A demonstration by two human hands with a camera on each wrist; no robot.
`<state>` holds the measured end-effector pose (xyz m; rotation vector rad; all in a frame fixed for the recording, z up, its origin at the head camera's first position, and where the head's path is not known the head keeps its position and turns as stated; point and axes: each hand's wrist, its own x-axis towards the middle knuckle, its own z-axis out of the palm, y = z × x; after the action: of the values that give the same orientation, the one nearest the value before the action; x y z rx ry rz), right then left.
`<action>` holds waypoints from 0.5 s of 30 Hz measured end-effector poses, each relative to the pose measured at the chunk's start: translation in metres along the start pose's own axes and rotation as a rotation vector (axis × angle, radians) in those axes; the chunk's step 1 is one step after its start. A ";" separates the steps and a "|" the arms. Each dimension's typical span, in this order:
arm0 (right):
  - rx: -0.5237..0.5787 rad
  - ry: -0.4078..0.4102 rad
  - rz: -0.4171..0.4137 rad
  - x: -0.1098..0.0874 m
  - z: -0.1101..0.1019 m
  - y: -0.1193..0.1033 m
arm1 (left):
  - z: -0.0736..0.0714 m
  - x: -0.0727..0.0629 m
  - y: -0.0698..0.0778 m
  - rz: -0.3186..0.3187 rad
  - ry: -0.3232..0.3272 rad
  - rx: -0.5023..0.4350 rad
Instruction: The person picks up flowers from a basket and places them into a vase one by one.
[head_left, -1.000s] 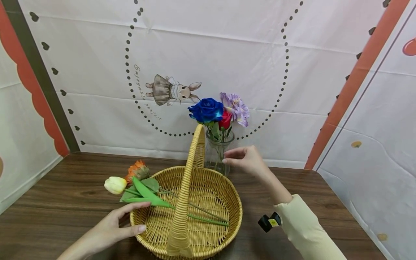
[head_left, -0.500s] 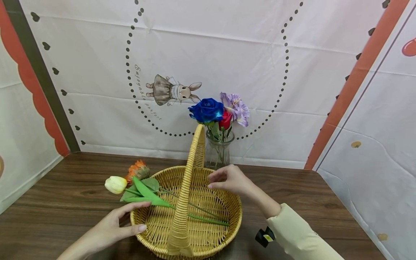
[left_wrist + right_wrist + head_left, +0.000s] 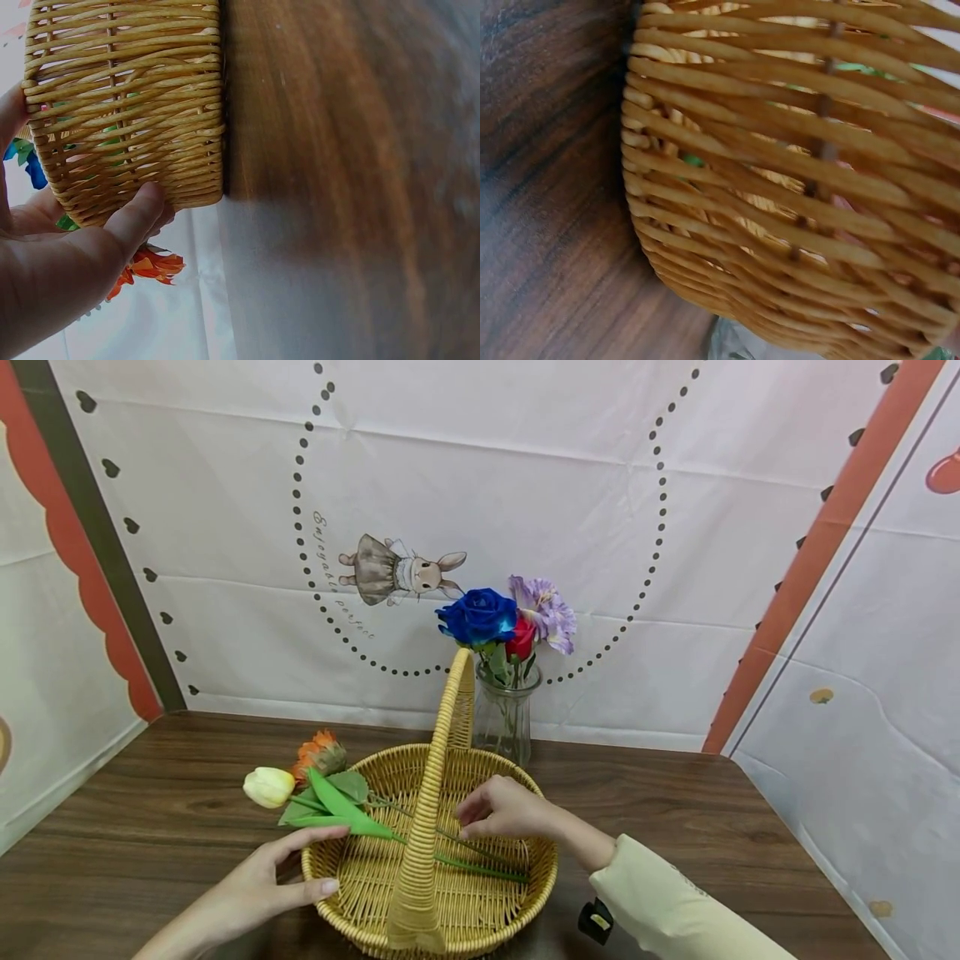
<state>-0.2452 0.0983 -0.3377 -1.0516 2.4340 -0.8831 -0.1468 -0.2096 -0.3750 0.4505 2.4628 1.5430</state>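
Note:
A yellow wicker basket [image 3: 552, 878] with a tall arched handle [image 3: 433, 777] stands on the table. My left hand [image 3: 258, 881] holds its left rim; the left wrist view shows fingers against the woven wall [image 3: 124, 112]. Inside the basket lie the stems of a pale yellow tulip [image 3: 268, 787] and an orange flower [image 3: 318, 752], both heads jutting past the left rim. Over the basket's right half is my right hand [image 3: 506, 810], fingers loosely bent, fingertips close to the stems. In the right wrist view the basket's wall [image 3: 780, 187] hides that hand.
Behind the basket stands a glass vase [image 3: 486, 727] with a blue rose [image 3: 480, 617], a red rose [image 3: 521, 639] and a purple flower [image 3: 547, 610]. A printed white cloth [image 3: 570, 510] closes off the table's back. The arched handle rises between my hands.
My right hand has come away from beside the vase, moving forward and down to the left, into the basket's opening near the stems. The left hand stays at the rim.

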 end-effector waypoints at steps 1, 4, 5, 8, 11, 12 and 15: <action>0.001 -0.012 0.011 0.001 0.001 0.000 | 0.000 0.000 0.000 -0.003 -0.002 -0.002; 0.018 -0.046 0.043 0.002 0.005 0.000 | 0.000 0.000 0.000 -0.004 -0.004 -0.002; 0.022 -0.055 0.051 0.003 0.006 0.000 | 0.000 0.000 0.000 -0.005 -0.005 -0.001; 0.016 -0.075 0.061 0.005 0.010 -0.001 | 0.000 0.000 0.000 -0.004 -0.005 0.000; -0.023 -0.076 0.047 0.007 0.013 -0.002 | 0.000 0.000 0.000 -0.006 -0.006 0.002; -0.039 -0.071 0.040 0.007 0.014 -0.003 | 0.000 0.000 0.000 -0.005 -0.005 0.001; -0.068 -0.052 0.024 0.008 0.015 -0.005 | 0.000 0.000 0.000 -0.008 -0.004 0.000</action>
<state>-0.2397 0.0834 -0.3462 -1.0529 2.4441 -0.7610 -0.1471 -0.2096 -0.3751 0.4429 2.4584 1.5372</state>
